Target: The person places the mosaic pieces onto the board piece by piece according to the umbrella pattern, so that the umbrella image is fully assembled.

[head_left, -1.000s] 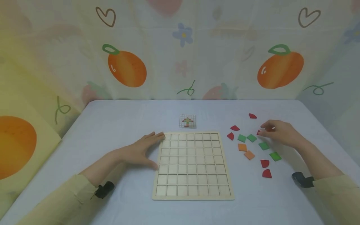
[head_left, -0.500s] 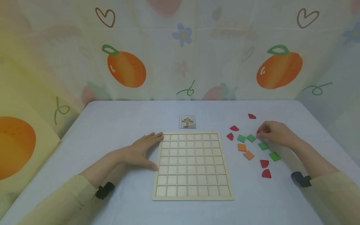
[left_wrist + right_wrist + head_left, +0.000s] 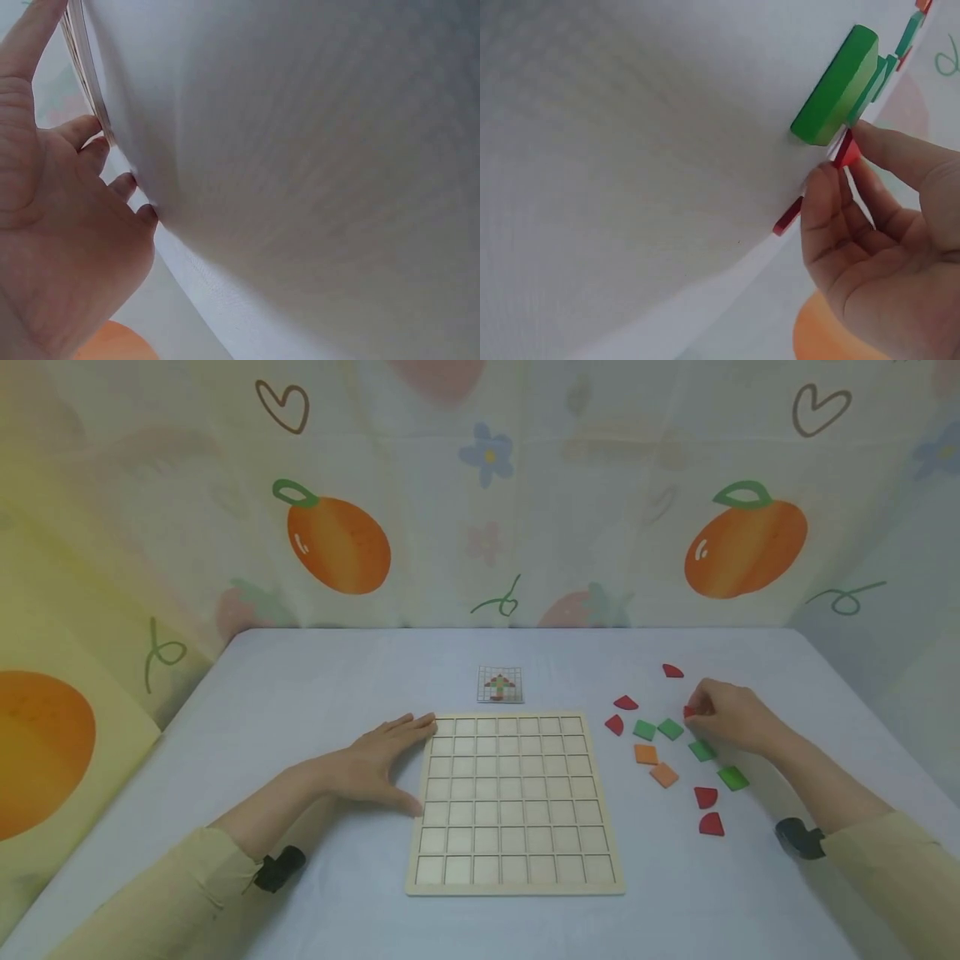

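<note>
My left hand [image 3: 366, 767] lies with spread fingers at the left edge of a square wooden grid board [image 3: 515, 889], touching its rim. In the left wrist view the fingertips meet the table beside the board's edge. To the right of the board, my right hand [image 3: 731, 714] pinches a small red quarter-circle tile [image 3: 687, 712] between thumb and fingers. The right wrist view shows that red tile [image 3: 844, 150] at the fingertips, close to the tabletop, with a green square tile [image 3: 836, 90] near it.
Green square tiles [image 3: 670, 729], orange square tiles [image 3: 646, 754] and more red quarter-circle tiles [image 3: 706, 797] lie loose right of the board. Behind the board is a small pattern card [image 3: 500, 684]. A printed curtain [image 3: 592, 527] hangs past the table's back edge.
My right hand has shifted slightly left, and its fingers have drawn together on the red quarter-circle tile. My left hand has stayed in place at the board.
</note>
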`<state>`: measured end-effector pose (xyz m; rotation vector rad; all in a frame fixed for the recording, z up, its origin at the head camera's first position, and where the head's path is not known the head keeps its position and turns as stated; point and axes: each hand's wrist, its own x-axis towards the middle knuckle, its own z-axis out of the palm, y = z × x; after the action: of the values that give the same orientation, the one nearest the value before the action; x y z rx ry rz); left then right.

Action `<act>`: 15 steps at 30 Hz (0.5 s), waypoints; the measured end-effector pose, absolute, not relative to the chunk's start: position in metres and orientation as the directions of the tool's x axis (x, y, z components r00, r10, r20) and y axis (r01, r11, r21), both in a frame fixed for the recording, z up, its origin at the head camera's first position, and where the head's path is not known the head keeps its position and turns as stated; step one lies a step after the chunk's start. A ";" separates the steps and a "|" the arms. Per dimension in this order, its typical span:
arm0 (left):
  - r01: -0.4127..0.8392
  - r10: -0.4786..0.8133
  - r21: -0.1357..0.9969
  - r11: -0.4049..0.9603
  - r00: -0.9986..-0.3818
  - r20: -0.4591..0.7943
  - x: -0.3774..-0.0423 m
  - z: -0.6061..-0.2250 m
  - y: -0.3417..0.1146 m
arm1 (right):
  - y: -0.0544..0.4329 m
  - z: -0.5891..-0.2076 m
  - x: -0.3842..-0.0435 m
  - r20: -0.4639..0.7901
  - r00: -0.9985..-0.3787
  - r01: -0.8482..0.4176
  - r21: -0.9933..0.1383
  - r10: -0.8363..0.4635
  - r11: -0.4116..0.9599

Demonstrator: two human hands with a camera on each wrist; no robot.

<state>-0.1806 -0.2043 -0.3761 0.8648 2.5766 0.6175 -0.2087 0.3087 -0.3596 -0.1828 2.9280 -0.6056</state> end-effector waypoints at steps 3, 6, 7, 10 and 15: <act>0.474 0.629 0.504 0.722 -0.753 -0.191 -0.180 -0.377 -0.205 | 0.307 -0.359 -0.209 -0.115 -0.983 -0.083 -0.401 -0.140 0.912; 0.472 0.627 0.503 0.724 -0.755 -0.193 -0.180 -0.376 -0.205 | 0.308 -0.359 -0.210 -0.100 -0.984 -0.093 -0.403 -0.145 0.911; 0.470 0.625 0.503 0.725 -0.756 -0.194 -0.180 -0.376 -0.205 | 0.309 -0.359 -0.210 -0.094 -0.985 -0.098 -0.405 -0.148 0.909; 0.469 0.625 0.505 0.725 -0.755 -0.196 -0.180 -0.375 -0.204 | 0.311 -0.359 -0.212 -0.068 -0.984 -0.121 -0.413 -0.163 0.903; 0.470 0.628 0.510 0.720 -0.754 -0.192 -0.180 -0.375 -0.203 | 0.311 -0.355 -0.214 0.002 -0.982 -0.172 -0.437 -0.191 0.883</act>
<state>-0.1796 -0.2029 -0.3748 0.8534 2.5731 0.6244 -0.2138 0.3110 -0.3549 -0.2902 3.0085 -0.6917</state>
